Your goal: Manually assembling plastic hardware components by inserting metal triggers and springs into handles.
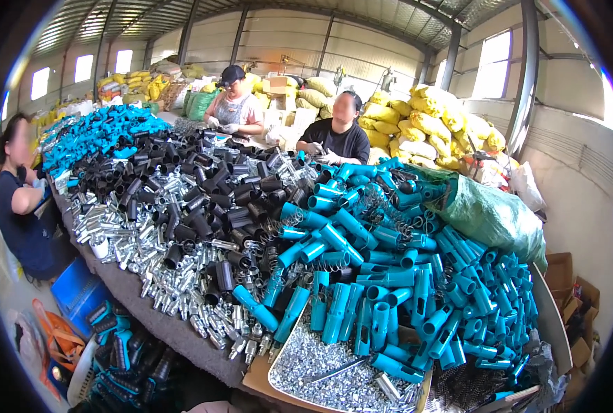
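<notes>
Neither of my hands shows clearly; only a small pale patch at the lower edge, too little to make out. Nearest to me on the table is a white-rimmed tray point(273, 384) of small silver metal pieces point(313, 365). Slotted turquoise tubes point(417, 296) are heaped behind and to the right of it, some lying over its rim. Coil springs point(379, 199) lie among these tubes. To the left spread shiny metal shafts point(182, 289), with short black tubes point(210, 179) piled behind them.
Turquoise parts point(107, 134) are mounded at the far left. Three people sit around the table: one at left point(24, 206), two beyond point(234, 107) point(337, 131). A green sack point(489, 217) lies at right. Below left stand a blue crate point(79, 292) and finished-looking black-and-turquoise pieces point(124, 351).
</notes>
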A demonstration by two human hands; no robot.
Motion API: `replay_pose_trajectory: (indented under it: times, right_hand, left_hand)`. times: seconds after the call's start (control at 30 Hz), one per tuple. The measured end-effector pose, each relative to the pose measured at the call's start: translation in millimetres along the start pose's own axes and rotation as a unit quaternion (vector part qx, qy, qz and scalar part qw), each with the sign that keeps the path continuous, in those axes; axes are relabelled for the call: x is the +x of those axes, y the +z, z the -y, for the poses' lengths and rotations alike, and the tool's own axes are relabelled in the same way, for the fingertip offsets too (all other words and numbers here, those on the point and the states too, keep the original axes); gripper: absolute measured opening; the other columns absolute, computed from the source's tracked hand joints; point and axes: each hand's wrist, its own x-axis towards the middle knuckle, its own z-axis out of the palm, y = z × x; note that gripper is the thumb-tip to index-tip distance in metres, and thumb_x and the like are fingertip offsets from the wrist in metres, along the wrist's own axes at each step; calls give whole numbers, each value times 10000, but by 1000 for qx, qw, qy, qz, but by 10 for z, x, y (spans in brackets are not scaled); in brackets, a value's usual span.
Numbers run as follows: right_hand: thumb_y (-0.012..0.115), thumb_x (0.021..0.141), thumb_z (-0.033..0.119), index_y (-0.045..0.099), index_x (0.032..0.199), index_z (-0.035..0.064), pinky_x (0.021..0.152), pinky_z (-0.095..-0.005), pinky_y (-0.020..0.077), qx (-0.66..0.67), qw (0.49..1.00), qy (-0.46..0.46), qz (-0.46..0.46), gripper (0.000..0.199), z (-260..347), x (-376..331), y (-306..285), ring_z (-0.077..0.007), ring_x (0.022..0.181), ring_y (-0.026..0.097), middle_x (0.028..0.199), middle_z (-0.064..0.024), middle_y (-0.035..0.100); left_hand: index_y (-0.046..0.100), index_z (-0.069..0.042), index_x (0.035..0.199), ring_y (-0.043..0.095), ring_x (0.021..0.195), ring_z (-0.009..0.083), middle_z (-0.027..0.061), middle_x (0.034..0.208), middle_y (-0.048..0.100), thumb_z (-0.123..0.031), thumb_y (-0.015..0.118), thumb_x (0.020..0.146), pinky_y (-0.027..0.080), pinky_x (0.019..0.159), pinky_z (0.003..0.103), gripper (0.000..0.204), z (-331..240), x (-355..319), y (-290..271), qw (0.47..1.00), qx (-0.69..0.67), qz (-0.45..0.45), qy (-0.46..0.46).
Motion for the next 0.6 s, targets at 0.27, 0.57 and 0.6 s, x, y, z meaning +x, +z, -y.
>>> replay_pose_trajectory:
  times: [0.27,0.57,0.6]
  right_hand:
    - [549,958,251,712,1158,207,913,-428,513,-194,970,-117,90,262,31,236,18,-325,1069,645,1189,-132,683]
    - [697,897,277,716,1035,74,755,-399,510,61,997,-36,2,246,102,36,52,-302,838,648,989,-155,702]
    - [693,902,268,704,1040,56,741,-378,502,170,984,42,43,254,213,2,-62,-258,829,626,962,-121,685]
  left_hand:
    - [686,-92,1023,700,771,376,193,873,720,-375,625,841,542,667,508,341,561,518,221,992,88,36,79]
    - [674,-126,1091,691,877,327,167,984,715,-385,601,908,540,773,459,325,806,425,126,842,-421,273,-198]
    - [659,-107,1144,689,871,355,200,980,708,-421,644,880,541,787,464,410,833,399,-210,515,-668,404,-354]
